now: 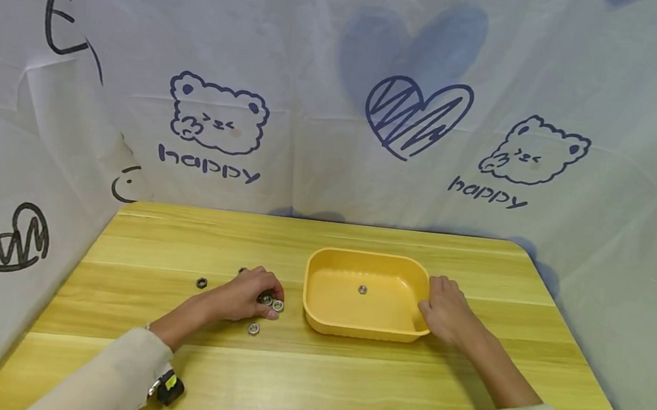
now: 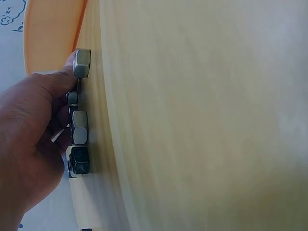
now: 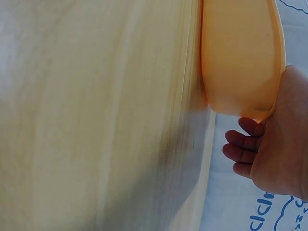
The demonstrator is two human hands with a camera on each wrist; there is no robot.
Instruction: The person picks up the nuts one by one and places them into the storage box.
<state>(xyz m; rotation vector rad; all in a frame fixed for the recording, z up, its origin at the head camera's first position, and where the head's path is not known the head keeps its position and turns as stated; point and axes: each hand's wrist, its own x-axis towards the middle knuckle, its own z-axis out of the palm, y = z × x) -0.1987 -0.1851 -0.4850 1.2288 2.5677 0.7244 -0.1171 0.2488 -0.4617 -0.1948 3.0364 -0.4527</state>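
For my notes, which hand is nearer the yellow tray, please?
Right: the right hand grips the tray by its right end; the left hand is apart, left of it.

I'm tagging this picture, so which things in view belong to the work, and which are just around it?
In the work, it seems:
yellow tray, its edge held by the right hand
metal nuts, several at the left hand, one inside the tray

Just around:
wooden table
printed cloth backdrop
wrist cameras
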